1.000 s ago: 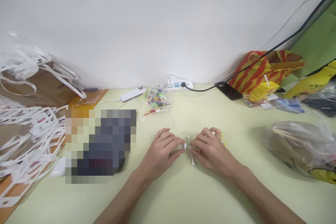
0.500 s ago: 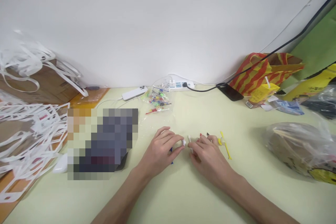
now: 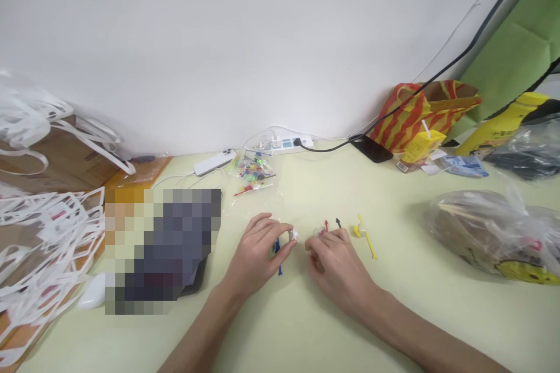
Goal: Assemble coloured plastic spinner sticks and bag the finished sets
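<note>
- A tangle of white plastic strips [image 3: 39, 233] spills over the left edge of the pale table [image 3: 306, 326], well apart from the hands.
- A clear bag of coloured pins [image 3: 251, 172] lies near the far edge, beside a power strip [image 3: 284, 143].
- The left hand [image 3: 258, 253] rests mid-table, fingers curled; thumb and forefinger pinch a small white piece [image 3: 293, 235], and a blue pin [image 3: 278, 255] shows under the palm. Whether the hand grips that pin or only covers it, I cannot tell.
- The right hand [image 3: 335, 259] sits just beside it, fingers clenched loosely, tips close to the white piece; what it grasps is hidden.
- A red pin [image 3: 326, 225], a black pin [image 3: 338, 222] and a yellow pin [image 3: 365, 236] lie loose just beyond the right knuckles.
- A bulging clear bag [image 3: 490, 233] sits toward the right edge.
- Risk, as I judge it: the white piece is tiny and held only at the fingertips, so a slack pinch could flick it off across the table. A sweep of the right hand could also scatter the loose pins.
</note>
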The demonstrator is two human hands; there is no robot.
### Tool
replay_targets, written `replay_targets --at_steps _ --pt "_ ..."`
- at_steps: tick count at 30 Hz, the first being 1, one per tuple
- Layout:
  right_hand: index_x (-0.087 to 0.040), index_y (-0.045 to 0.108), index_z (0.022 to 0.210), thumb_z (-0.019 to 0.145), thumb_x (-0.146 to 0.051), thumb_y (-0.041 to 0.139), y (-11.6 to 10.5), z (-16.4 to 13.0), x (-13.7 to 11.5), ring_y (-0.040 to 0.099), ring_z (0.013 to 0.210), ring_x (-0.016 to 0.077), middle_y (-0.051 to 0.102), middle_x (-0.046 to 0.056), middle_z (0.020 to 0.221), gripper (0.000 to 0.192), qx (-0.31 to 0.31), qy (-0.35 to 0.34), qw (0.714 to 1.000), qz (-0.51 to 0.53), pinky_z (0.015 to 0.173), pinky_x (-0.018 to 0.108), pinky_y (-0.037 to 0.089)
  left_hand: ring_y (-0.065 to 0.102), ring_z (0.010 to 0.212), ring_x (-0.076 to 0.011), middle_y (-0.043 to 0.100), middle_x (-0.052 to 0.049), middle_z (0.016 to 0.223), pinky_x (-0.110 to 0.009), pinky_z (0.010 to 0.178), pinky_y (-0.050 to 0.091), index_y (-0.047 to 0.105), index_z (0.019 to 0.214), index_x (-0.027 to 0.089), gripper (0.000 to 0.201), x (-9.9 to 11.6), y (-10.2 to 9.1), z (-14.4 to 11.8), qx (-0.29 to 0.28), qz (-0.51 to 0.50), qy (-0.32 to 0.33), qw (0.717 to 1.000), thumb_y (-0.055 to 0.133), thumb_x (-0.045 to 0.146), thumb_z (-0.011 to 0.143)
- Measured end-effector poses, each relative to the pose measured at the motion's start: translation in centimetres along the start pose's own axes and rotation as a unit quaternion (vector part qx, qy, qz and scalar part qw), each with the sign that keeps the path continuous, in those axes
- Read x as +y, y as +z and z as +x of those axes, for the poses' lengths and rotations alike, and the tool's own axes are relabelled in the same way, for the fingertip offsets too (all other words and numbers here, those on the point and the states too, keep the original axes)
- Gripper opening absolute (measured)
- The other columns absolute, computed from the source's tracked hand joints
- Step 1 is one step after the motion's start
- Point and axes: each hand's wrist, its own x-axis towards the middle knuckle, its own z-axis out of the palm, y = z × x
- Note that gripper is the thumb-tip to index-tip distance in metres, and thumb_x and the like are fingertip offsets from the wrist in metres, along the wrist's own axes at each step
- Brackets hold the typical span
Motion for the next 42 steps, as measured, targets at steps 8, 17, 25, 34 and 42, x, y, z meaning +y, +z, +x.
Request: replay_targets --at_steps 8,17,25,34,42 --pt "-0.023 0.045 0.077 0.087 -0.04 0.067 -2.7 1.1 -0.6 0.053 0.066 0.015 0.065 0.001 0.077 0.03 -0.012 0.199 0.847 0.493 0.061 0.028 0.036 0.066 0.097 -0.02 0.072 -0.005 0.103 -0.044 0.096 0.051 0.058 0.114 0.023 0.022 0.2 -0.2 -0.2 0.078 -0.022 0.007 0.997 0.06 0.017 0.093" --pt "-0.023 0.046 0.082 0.076 -0.046 0.081 -2.3 1.0 -0.9 0.049 0.067 0.0134 0.062 -0.002 0.072 0.042 -0.067 0.22 0.685 0.691 0.065 0.027 0.032 0.065 0.097 -0.0227 0.071 -0.007 0.101 -0.042 0.087 0.054 0.057 0.115 0.022 0.023 1.3 0.1 -0.3 0.108 -0.057 0.025 0.992 0.061 0.017 0.092" --pt "-0.023 0.046 0.081 0.076 -0.044 0.081 -2.2 0.9 -1.0 0.039 0.063 0.0125 0.057 -0.003 0.068 0.041 -0.082 0.231 0.656 0.714 0.065 0.027 0.029 0.064 0.094 -0.0215 0.073 -0.007 0.099 -0.043 0.088 0.052 0.058 0.114 0.021 0.02 1.9 0.3 -0.1 0.114 -0.077 0.059 0.989 0.059 0.018 0.094" --pt "-0.021 0.049 0.079 0.079 -0.04 0.079 -2.4 0.8 -1.3 0.041 0.06 0.0107 0.057 -0.003 0.07 0.036 -0.089 0.221 0.656 0.717 0.064 0.026 0.031 0.063 0.09 -0.0212 0.073 -0.006 0.097 -0.044 0.085 0.052 0.058 0.115 0.021 0.019 1.9 0.4 -0.1 0.119 -0.086 0.064 0.987 0.057 0.022 0.096" --pt "-0.019 0.057 0.082 0.085 -0.036 0.073 -3.0 1.1 -1.5 0.049 0.058 0.0101 0.06 -0.002 0.071 0.023 -0.141 0.219 0.624 0.737 0.064 0.026 0.036 0.061 0.09 -0.0215 0.072 -0.007 0.097 -0.041 0.082 0.052 0.059 0.114 0.02 0.019 2.0 0.4 -0.1 0.106 -0.095 0.065 0.988 0.058 0.02 0.095"
